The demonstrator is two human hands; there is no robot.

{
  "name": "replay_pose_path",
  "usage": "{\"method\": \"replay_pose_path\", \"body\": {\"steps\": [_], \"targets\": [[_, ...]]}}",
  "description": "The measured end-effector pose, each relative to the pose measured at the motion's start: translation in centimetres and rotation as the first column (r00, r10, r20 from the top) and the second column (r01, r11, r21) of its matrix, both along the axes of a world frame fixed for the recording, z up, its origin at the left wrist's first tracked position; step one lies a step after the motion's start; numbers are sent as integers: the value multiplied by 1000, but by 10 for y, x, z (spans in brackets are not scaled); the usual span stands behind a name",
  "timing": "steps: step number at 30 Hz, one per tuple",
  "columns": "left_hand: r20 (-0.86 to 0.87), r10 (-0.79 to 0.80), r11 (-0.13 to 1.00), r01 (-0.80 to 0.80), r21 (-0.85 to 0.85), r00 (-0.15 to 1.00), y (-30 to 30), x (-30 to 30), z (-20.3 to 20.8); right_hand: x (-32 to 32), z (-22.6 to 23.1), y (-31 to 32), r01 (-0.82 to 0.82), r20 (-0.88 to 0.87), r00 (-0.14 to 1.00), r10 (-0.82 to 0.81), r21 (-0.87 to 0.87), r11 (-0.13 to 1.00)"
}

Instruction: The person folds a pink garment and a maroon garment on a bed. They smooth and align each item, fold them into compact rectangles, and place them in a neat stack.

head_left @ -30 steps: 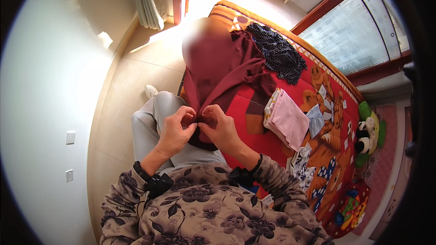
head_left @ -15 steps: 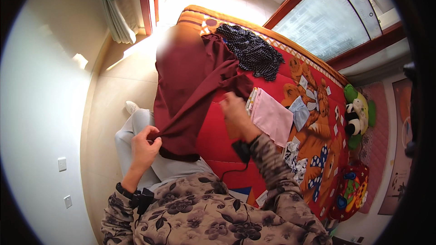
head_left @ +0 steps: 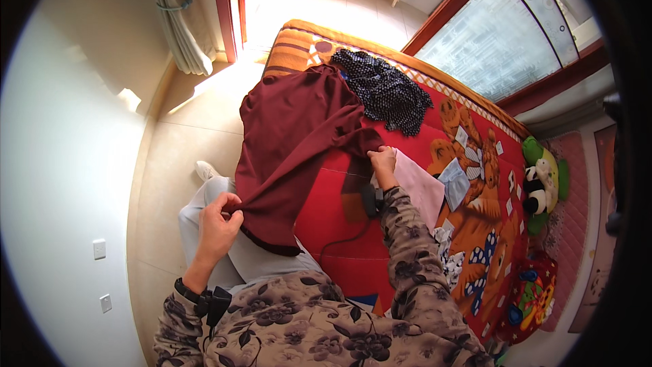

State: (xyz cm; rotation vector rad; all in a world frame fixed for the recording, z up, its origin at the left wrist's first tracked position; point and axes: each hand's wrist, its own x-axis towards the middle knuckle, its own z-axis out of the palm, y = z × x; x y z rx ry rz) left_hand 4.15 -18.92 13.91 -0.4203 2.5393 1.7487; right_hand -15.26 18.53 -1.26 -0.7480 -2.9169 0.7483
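A maroon garment (head_left: 292, 126) of smooth cloth lies spread over the bed's edge and across my lap, with creases running between my two hands. My left hand (head_left: 219, 225) pinches its near left edge between thumb and fingers, just above my knee. Farther off to the right, my right hand (head_left: 384, 162) has its fingers closed on the end of a narrower, sleeve-like part. Right beside that hand lies a folded pink cloth (head_left: 420, 187), partly covered by my hand and forearm. What kind of garment the maroon one is cannot be told for certain.
A black dotted garment (head_left: 384, 88) lies crumpled beyond the maroon one. On the red bed cover (head_left: 339, 214) are a light blue cloth (head_left: 455, 182) and a patterned black-and-white cloth (head_left: 448, 255). Plush toys (head_left: 540, 180) sit at the right. Floor (head_left: 183, 143) and wall border the left.
My right hand has moved slightly right and forward and now grips the sleeve-like end of the maroon garment. My left hand keeps its pinch. The whole view has shifted a little.
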Motion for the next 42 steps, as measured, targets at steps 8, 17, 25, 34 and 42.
{"method": "replay_pose_path", "body": {"steps": [8, 17, 25, 34, 42], "targets": [[-155, -71, 982, 96, 162, 985, -5, -13, 57, -8, 136, 55, -98, -705, 708, -42, -157, 983], [100, -297, 830, 205, 519, 950, -25, 64, 72, 136, 275, 96, -189, -730, 669, -137, -346, 919], [209, -384, 772, 189, 607, 899, -35, 89, 3, 83, 228, -23, -507, -277, 861, 426, -527, 682], [278, -322, 770, 79, 633, 905, -57, 95, -21, -5, 83, -239, -906, -101, 365, 925, 189, 378], [265, -297, 782, 74, 618, 917, -70, 99, -48, -7, 51, -251, -909, -203, 246, 948, 290, 298]]}}
